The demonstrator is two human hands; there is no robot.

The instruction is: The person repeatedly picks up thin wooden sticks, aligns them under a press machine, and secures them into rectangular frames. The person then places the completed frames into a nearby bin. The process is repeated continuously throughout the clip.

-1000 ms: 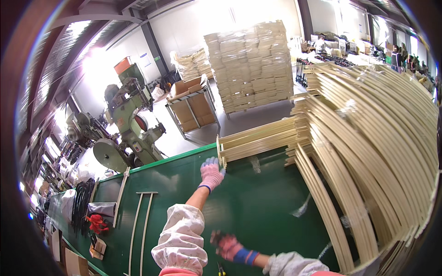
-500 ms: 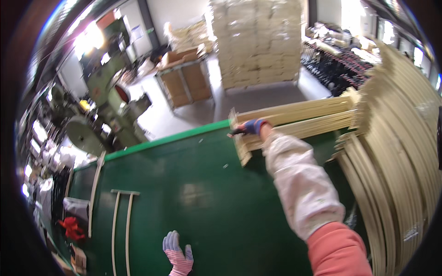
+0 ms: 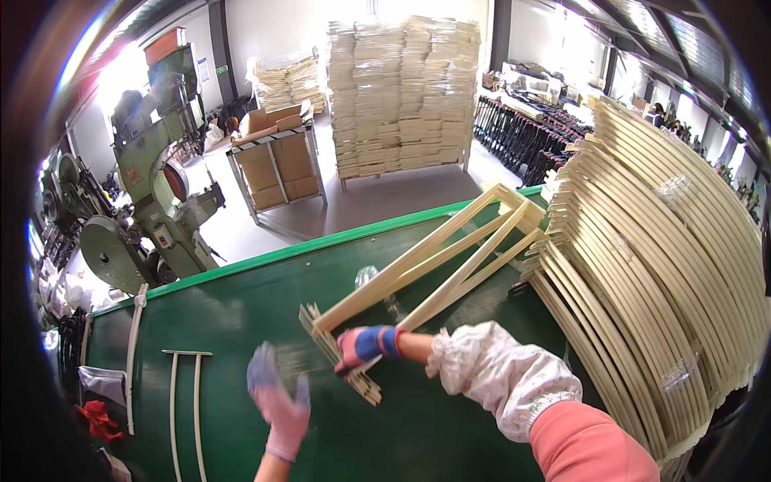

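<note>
Pale, cream-coloured bars made up the bundle (image 3: 401, 269), which slanted across the green worktop (image 3: 249, 309) from its far edge toward the near middle. Its near left end, with several crosspiece tips fanned out, lay right under the right hand (image 3: 363, 347), whose gloved fingers were curled and clamped on that end; the rest of the bundle ran away from this hand, far and to the right. The left hand (image 3: 277, 406) hung to the left of the same end, apart from it, fingers spread, thumb held away, with nothing in its grasp.

Close to the bundle's far end rose the stack (image 3: 642, 281) of similar bars, filling the right side. A scrap of clear wrap (image 3: 366, 276) lay just beside the bundle. On the left were a slim frame (image 3: 174, 410) and, farther left, a red cloth (image 3: 98, 420).
</note>
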